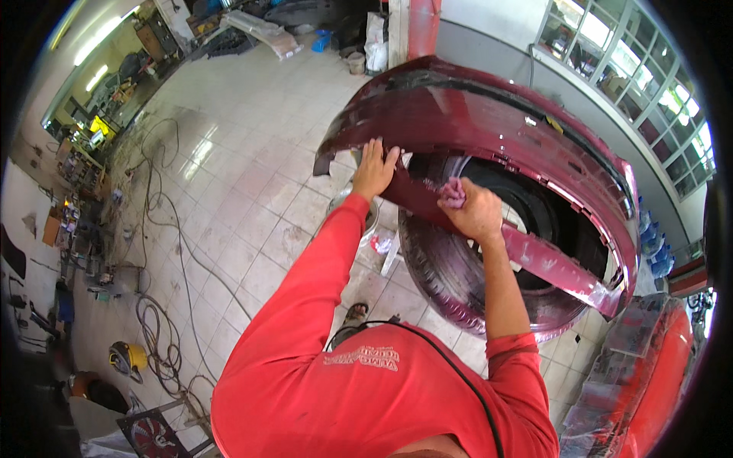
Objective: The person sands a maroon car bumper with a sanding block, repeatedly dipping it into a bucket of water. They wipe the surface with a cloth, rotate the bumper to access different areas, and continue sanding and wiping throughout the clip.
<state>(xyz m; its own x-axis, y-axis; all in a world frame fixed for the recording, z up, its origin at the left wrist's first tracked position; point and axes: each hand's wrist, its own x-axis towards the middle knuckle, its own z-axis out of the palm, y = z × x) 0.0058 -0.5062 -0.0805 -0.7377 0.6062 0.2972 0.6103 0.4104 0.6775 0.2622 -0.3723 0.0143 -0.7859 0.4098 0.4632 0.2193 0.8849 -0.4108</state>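
Observation:
A dark red car bumper (466,122) rests on a stack of tyres (443,278). My left hand (374,169) lies with fingers stretched out over the bumper's left end. My right hand (479,212) is closed around a crumpled pinkish rag (453,193), held at the bumper's lower strip. Pale specks mark the paint just left of the rag. Through the bumper's long opening the dark inside of a tyre shows. My palms are turned away, so the undersides of both hands are hidden.
A round metal container (372,217) stands below my left wrist. Cables (156,324) trail over the tiled floor at left, near a yellow and black device (128,359). A red part under clear plastic (649,374) lies at right. Blue-tinted bottles (653,244) stand by the wall.

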